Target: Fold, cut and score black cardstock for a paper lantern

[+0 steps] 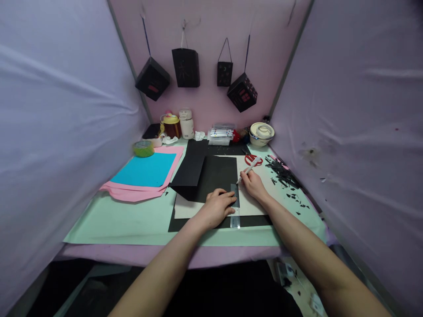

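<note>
Ruler [235,206] lies upright across the black paper [218,176] edge, pinned flat under your left hand [216,207], fingers [228,200] spread on it. Your right hand [253,182], just right of the ruler, pinches a white pen [247,169], tip beside the ruler's top end.

Red scissors [254,159], green tape roll [143,148], blue paper [144,170], hanging black lanterns [185,67].

Ruler [235,203] on paper [211,176], scissors [254,159] behind, tape [143,148] far left
</note>
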Tool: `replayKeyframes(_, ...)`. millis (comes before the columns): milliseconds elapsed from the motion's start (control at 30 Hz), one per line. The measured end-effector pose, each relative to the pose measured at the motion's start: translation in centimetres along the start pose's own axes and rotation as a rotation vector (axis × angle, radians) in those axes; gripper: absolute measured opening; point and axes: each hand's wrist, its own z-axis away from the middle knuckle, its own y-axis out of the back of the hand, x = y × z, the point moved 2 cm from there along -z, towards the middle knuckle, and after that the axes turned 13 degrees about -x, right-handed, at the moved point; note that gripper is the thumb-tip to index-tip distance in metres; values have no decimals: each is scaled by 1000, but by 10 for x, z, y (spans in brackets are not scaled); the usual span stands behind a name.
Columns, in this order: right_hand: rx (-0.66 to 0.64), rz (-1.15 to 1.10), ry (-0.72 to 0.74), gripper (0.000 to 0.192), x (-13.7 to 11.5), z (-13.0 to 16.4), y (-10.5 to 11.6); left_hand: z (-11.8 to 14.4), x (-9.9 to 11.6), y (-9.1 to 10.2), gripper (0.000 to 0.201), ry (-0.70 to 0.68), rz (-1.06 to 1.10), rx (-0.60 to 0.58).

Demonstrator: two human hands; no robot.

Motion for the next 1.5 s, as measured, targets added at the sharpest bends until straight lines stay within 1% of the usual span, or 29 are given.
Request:
replayKeyframes(533, -7, 55, 22, 28, 1, 0, -2, -1, -2, -2, 39, -9, -8, 24)
replayKeyframes(700, 39, 116, 3, 27, 3, 1, -3, -2, -2, -2, 39, 3, -11, 20)
replayKeyframes(767, 71, 83, -1, 28, 3, 2, -1, -2, -2, -2, 39, 8, -12, 13)
replayKeyframes(833, 137, 23, 8, 30, 3, 5, 3, -2, -2, -1, 39, 15, -13, 5)
replayKeyframes(900, 192, -41, 36, 32, 1, 8, 7, -1, -2, -1, 39, 19, -18, 1)
replayKeyframes(933, 191, -75, 57, 32, 1, 9, 8, -1, -2, -1, 39, 17, -22, 0)
replayKeyframes(1000, 133, -143, 96, 33, 1, 11, 7, 0, -1, -1, 39, 6, -29, 4)
replayKeyframes(1067, 26, -165, 143, 32, 1, 11, 4, 0, 0, 0, 39, -5, -41, 5)
replayKeyframes(1133, -90, -95, 188, 28, 1, 10, -1, 1, 1, 0, 39, -4, -56, 5)
replayKeyframes(1200, -172, 38, 221, 25, 2, 8, -5, 1, 4, 1, 39, -1, -75, 3)
replayKeyframes(1267, -202, 150, 237, 25, 4, 6, -8, 2, 9, 2, 40, 1, -104, 4)
replayKeyframes(1333, -202, 209, 248, 27, 5, 5, -10, 3, 13, 4, 40, 21, -148, 10)
replayKeyframes(1433, -197, 222, 254, 26, 6, 5, -10, 10, 13, 13, 38, 109, -227, 31)
replayKeyframes(1500, -201, 216, 255, 24, 5, 5, -9, 19, 5, 22, 37, 188, -276, 42)
